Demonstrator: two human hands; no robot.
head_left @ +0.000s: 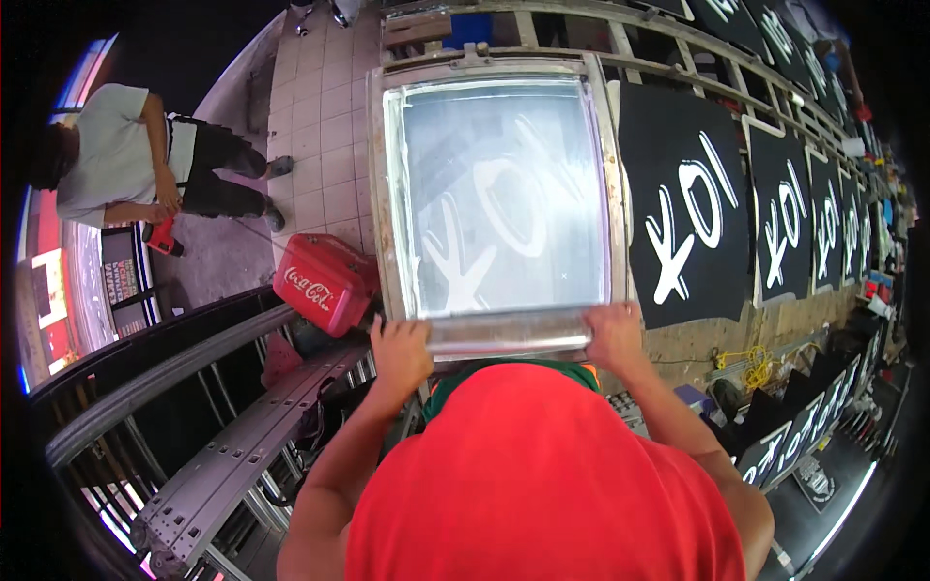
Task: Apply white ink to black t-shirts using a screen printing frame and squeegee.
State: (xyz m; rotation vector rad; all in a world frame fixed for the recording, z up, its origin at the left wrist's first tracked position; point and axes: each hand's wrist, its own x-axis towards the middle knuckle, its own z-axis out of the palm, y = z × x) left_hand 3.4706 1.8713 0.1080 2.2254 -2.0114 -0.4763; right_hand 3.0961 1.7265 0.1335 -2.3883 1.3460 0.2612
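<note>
In front of me a wooden screen-printing frame [376, 208] holds a pale, translucent mesh [484, 136] with large brush-style lettering showing through it. My left hand [402, 351] grips the near left corner, fingers bent over the rail. At the near right corner my right hand [614, 335] is closed round the wood in the same way, its thumb side toward the middle. Between the hands runs the near rail [509, 334], greyish with a shiny lower edge. What lies under the frame is mostly hidden.
Black sheets with white lettering [686, 208] line the long bench to the right. A red cooler box [325, 286] stands left of the frame. Farther left, a person [126, 160] holds a red tool [163, 235]. A metal ladder-like plank [242, 441] and yellow cord [760, 366] lie nearby.
</note>
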